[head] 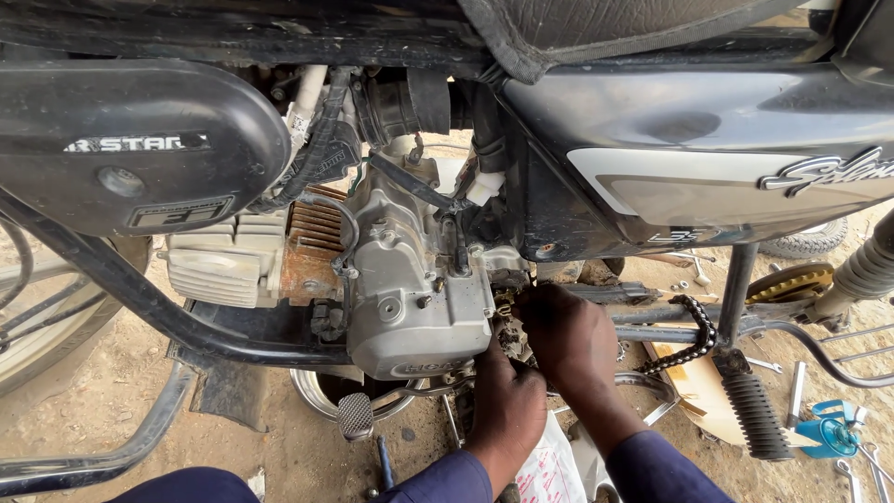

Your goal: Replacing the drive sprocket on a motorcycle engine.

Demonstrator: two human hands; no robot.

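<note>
I look at the side of a black motorcycle with its silver engine case [419,307] exposed. My left hand [506,410] reaches up behind the rear of the engine case, fingers curled out of sight at the dirty sprocket area [510,307]. My right hand [568,335] sits just to the right of it, fingers pressed into the same spot. What either hand holds is hidden. A loose drive chain [694,340] hangs over the frame tube right of my right hand.
A black footpeg [754,414] and gear lever pedal [355,415] stick out low. A steel bowl [321,391] sits under the engine. Tools and a blue can [829,430] lie on sandy ground at right, near a sprocket [792,279]. A crash guard tube [102,456] curves at left.
</note>
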